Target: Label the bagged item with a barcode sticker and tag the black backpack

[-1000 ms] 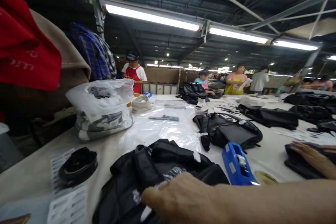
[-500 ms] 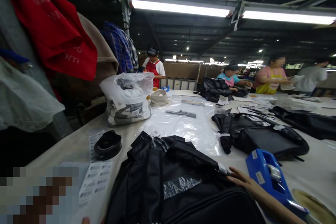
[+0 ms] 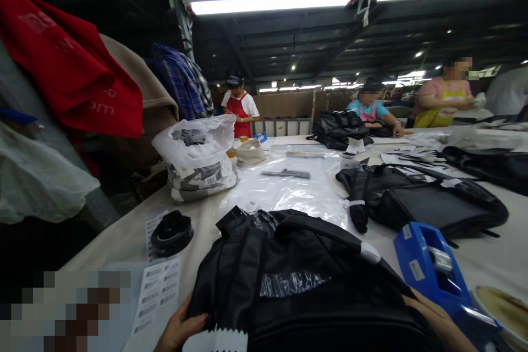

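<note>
A black backpack lies right in front of me, straps up, with clear plastic wrap across its middle and white wrapping on one strap. My left hand grips its left edge, the thumb lying on the fabric beside a white jagged-edged piece. On the right side, my right hand holds the backpack's edge, its fingertips hidden by the fabric. A blue tape dispenser stands just beyond my right hand.
Left of the backpack are barcode label sheets and a black strap roll. Clear plastic bags lie ahead, near a stuffed white bag. Another black backpack lies at right. Several people work across the table.
My left hand has come into view onto the backpack's left edge. My right hand has shifted from the wrapped strap down to the right side. The view has turned slightly.
</note>
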The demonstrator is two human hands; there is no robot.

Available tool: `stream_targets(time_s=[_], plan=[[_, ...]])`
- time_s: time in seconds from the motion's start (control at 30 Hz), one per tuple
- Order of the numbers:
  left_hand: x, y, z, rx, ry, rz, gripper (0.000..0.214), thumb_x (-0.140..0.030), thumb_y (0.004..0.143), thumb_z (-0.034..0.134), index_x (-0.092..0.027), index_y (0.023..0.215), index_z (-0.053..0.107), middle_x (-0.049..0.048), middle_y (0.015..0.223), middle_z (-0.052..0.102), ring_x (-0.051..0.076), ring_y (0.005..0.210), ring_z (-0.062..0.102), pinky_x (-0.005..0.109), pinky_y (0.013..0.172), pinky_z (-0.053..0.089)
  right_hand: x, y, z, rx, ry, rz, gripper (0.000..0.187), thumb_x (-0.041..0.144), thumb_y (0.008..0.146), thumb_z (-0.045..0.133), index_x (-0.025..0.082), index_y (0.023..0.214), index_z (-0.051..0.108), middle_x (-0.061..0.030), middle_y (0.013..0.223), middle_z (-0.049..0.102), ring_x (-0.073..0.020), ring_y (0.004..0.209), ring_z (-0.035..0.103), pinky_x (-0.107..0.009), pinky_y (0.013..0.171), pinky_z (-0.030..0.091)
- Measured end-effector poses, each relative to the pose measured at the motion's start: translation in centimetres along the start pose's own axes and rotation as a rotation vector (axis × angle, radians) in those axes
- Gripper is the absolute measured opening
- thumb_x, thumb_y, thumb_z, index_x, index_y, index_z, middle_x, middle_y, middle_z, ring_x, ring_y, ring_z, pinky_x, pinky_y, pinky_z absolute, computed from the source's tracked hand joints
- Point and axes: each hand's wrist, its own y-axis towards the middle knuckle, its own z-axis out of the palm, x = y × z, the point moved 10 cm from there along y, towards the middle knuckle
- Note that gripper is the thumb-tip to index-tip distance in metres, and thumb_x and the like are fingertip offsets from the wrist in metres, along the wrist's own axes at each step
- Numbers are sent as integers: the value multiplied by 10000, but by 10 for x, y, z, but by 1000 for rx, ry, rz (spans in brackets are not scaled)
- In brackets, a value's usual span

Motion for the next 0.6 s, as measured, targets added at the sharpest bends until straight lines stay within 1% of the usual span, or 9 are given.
stream_targets(time_s=[0.1, 0.13, 0.2, 0.27, 0.33, 0.4, 0.47, 0.53, 0.6], plan=[[-23, 17, 35, 152, -143, -89, 637, -499, 450, 800, -197, 997, 674, 57, 899, 711, 374, 1054, 576, 493, 982, 419, 16, -15, -20, -114, -128, -114, 454, 539, 670, 575, 229, 977, 698, -47, 1042, 694, -323, 1079, 578, -355, 895, 499], [-29, 22, 45, 191, -177, -109, 658, -467, 451, 809, -182, 1026, 662, 66, 903, 711, 360, 1014, 600, 464, 933, 467, 18, -18, -24, -134, -189, -132, 467, 541, 673, 562, 215, 980, 691, -50, 1029, 694, -321, 1054, 589, -361, 886, 498], [-36, 30, 57, 241, -163, -133, 667, -423, 454, 816, -152, 1042, 651, 88, 904, 712, 336, 965, 627, 418, 885, 504, 12, -22, -27, -114, -298, -105, 468, 550, 674, 534, 187, 926, 688, -53, 908, 707, -307, 947, 625, -357, 826, 509], [-38, 31, 57, 260, -24, -147, 641, -431, 478, 800, -139, 1028, 655, 103, 919, 711, 324, 959, 634, 403, 887, 504, 1, -24, -28, -83, -389, -19, 494, 581, 678, 498, 169, 889, 671, -49, 741, 690, -282, 776, 645, -346, 699, 524], [-48, 27, 43, 215, 195, -98, 626, -494, 529, 756, -142, 1036, 655, 118, 1035, 683, 323, 1027, 607, 417, 939, 470, -4, -26, -36, -114, -483, 58, 570, 624, 669, 488, 158, 964, 632, -52, 692, 673, -262, 643, 625, -345, 584, 507], [-69, 14, 26, 136, 377, 4, 629, -596, 611, 655, -164, 1069, 648, 107, 1168, 625, 313, 1133, 544, 435, 1015, 394, 5, -28, -46, -195, -570, 70, 648, 647, 625, 524, 163, 1052, 582, -83, 806, 688, -261, 627, 612, -341, 519, 479], [-87, -4, 20, 124, 457, 61, 641, -684, 693, 502, -211, 1103, 639, 68, 1214, 601, 295, 1178, 511, 449, 1050, 347, 20, -30, -50, -236, -598, 61, 685, 641, 572, 577, 185, 1083, 560, -102, 934, 681, -275, 683, 616, -331, 488, 466], [-95, -21, 24, 189, 493, 50, 649, -723, 702, 443, -258, 1111, 637, 37, 1187, 621, 292, 1164, 523, 458, 1047, 353, 31, -30, -47, -186, -518, 89, 691, 630, 541, 612, 196, 1076, 566, -96, 909, 682, -286, 727, 624, -320, 487, 478], [-96, -35, 33, 265, 536, 26, 658, -710, 640, 538, -278, 1128, 625, 29, 1173, 630, 304, 1140, 538, 462, 1029, 381, 38, -31, -35, -69, -366, 131, 674, 611, 524, 645, 191, 1048, 593, -67, 765, 675, -278, 718, 635, -320, 552, 515]])
